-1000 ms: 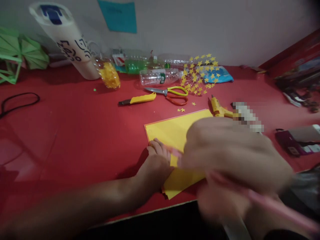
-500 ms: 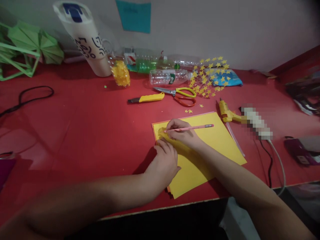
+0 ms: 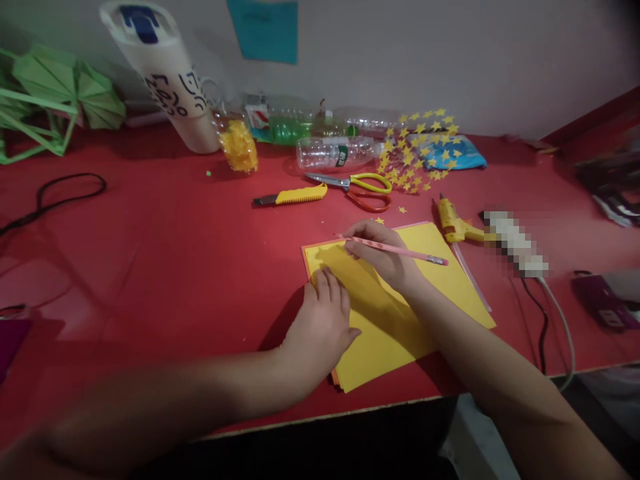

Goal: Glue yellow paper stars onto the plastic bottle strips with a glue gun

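A stack of yellow paper [image 3: 390,340] lies on the red table, with orange and pink sheets showing at its edges. My left hand [image 3: 323,320] rests flat on the stack's left side, fingers stretched forward and thumb out to the right. Over the stack's far edge, my right hand [image 3: 383,253] pinches a pink pencil [image 3: 415,254], its tip pointing left and its eraser end to the right. Shadow from the right hand falls across the yellow sheet.
Beyond the paper lie a yellow cutter [image 3: 300,195], scissors [image 3: 350,182], plastic bottles [image 3: 335,155] and yellow stars [image 3: 407,157]. A glue gun [image 3: 453,223] and power strip [image 3: 515,243] are to the right. A tall tumbler [image 3: 175,87] stands at the back left.
My right hand has lifted and moved right and slightly away from me with the pencil, which now slopes down to the right. My left hand has stayed nearly in place, its fingers a little straighter.
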Action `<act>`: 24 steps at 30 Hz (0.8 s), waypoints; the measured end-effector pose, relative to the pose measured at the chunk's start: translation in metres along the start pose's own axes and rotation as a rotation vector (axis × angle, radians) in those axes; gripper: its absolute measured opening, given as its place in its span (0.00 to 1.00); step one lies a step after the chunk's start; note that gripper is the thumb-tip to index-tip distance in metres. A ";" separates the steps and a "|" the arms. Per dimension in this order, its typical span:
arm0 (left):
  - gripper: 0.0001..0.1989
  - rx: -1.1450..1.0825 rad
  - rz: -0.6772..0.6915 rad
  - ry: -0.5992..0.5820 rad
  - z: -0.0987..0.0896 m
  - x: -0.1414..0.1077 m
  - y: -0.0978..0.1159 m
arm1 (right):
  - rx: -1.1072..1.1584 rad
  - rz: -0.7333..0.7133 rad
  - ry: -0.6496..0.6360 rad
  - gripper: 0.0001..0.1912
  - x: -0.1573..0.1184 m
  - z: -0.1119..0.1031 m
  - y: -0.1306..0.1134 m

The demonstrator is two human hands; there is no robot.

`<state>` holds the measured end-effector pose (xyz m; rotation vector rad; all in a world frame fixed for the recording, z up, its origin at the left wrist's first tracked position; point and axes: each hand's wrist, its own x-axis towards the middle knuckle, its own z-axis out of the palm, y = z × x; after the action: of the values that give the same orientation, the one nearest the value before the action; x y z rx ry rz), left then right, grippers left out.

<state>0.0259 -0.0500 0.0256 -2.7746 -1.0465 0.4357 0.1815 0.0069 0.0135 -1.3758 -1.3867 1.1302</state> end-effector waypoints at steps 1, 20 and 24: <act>0.38 -0.002 0.002 0.009 0.002 0.001 0.001 | -0.014 -0.015 0.005 0.07 -0.001 0.000 -0.003; 0.31 0.127 0.024 -0.039 0.004 -0.006 0.013 | -0.037 -0.015 -0.137 0.07 -0.016 0.024 0.019; 0.26 0.080 0.069 -0.002 -0.004 -0.005 0.000 | 0.006 0.053 -0.106 0.10 -0.012 0.023 0.019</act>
<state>0.0237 -0.0535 0.0309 -2.7462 -0.9144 0.4784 0.1640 -0.0061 -0.0097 -1.3727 -1.4274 1.2568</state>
